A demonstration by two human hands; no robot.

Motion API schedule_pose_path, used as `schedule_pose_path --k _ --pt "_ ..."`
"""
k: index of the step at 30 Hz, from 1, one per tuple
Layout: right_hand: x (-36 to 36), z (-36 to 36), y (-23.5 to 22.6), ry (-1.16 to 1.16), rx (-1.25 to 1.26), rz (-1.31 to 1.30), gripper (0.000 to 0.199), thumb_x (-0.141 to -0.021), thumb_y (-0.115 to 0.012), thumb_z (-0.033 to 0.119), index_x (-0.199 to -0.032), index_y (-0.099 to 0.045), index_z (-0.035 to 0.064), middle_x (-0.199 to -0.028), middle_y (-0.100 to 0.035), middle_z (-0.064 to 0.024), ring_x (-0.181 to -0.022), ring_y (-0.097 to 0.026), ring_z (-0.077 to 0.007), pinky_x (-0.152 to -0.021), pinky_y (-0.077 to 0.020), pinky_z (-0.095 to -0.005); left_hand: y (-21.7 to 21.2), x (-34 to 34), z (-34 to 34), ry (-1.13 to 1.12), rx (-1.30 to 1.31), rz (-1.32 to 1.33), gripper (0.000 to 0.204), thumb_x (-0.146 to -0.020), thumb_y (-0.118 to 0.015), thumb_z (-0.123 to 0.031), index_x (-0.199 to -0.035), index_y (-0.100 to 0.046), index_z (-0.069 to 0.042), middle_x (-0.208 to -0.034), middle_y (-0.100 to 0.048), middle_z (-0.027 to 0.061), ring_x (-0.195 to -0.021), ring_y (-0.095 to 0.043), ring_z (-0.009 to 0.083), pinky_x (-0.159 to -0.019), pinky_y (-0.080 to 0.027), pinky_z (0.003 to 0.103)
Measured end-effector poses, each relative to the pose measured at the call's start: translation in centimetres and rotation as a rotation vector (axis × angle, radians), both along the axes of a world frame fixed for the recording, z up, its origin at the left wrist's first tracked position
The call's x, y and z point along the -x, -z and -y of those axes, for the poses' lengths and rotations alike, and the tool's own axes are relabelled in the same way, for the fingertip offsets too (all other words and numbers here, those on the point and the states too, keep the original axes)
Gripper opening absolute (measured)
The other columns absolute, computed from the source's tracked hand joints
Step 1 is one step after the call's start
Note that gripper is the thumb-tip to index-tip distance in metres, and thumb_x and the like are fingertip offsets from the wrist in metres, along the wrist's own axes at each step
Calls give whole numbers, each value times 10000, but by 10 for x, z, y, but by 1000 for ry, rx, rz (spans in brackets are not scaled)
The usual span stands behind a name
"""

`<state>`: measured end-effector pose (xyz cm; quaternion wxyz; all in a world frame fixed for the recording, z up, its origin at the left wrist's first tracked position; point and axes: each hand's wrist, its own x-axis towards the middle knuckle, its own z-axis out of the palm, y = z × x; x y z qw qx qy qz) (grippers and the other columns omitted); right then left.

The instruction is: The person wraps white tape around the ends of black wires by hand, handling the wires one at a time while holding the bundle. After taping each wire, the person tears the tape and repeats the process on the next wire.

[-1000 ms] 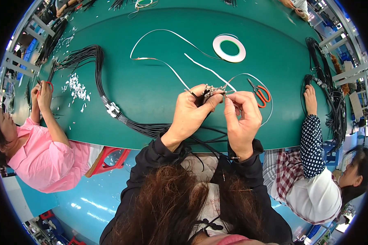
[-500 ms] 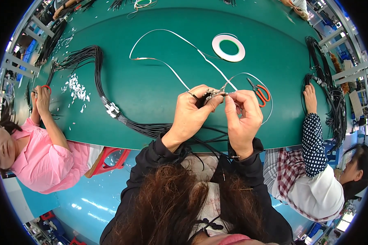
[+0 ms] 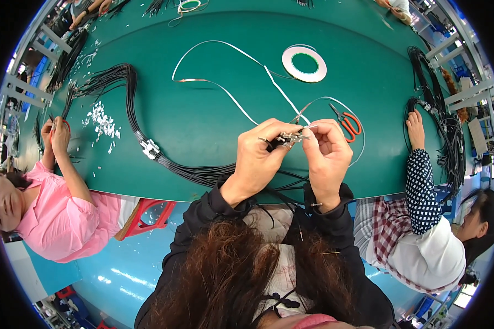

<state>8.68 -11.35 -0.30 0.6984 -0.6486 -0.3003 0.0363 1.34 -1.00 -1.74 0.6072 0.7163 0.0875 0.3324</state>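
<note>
My left hand point(image 3: 258, 162) is closed around a bundle of black cables, whose silvery metal ends point(image 3: 292, 139) stick out past the thumb toward the right. Close beside them, the thumb and forefinger of my right hand point(image 3: 330, 159) pinch a small, thin pale piece too small to name. A narrow white strip point(image 3: 282, 92) runs down to these fingertips and loops back over the table. From my left hand the black cables point(image 3: 186, 170) trail left, with white connectors point(image 3: 149, 148) partway along. Just beyond my right hand lie small cutters with orange handles point(image 3: 358, 125).
A roll of white tape point(image 3: 321, 64) lies farther back on the green table point(image 3: 219, 115). White scraps point(image 3: 101, 120) are scattered at left. A co-worker in pink point(image 3: 60, 219) sits to the left, and another in white point(image 3: 431, 249) to the right, touching more black cables point(image 3: 450, 148).
My left hand has turned slightly, so the metal cable ends show more plainly. The dark piece between my right fingertips no longer shows; a pale one does.
</note>
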Motion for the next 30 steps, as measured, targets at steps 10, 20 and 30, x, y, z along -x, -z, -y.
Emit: schedule_pose_path --k 10,20,30 --pt "-10 7 -6 -137 -59 -377 44 -825 -603 2 -819 -580 -35 -781 -559 1 -697 -535 -40 -607 -440 -172 -2 -7 14 -116 -183 157 210 -764 -644 63 -960 -651 -9 -749 -611 56 -624 -529 91 -535 -417 211" --pt "-6 4 -5 -152 -86 -249 51 -835 -596 0 -869 -593 -37 -855 -540 -19 -692 -498 -43 -597 -401 -173 0 -12 10 -181 -159 117 236 -746 -624 74 -962 -641 -19 -760 -599 60 -619 -530 106 -551 -420 215" --pt "2 -3 -2 -50 -20 -54 47 -839 -576 -38 -873 -581 -69 -884 -533 -44 -747 -539 -69 -631 -451 -185 9 -9 11 -103 154 110 138 -825 -601 19 -956 -629 -14 -762 -602 20 -615 -501 64 -529 -389 193"
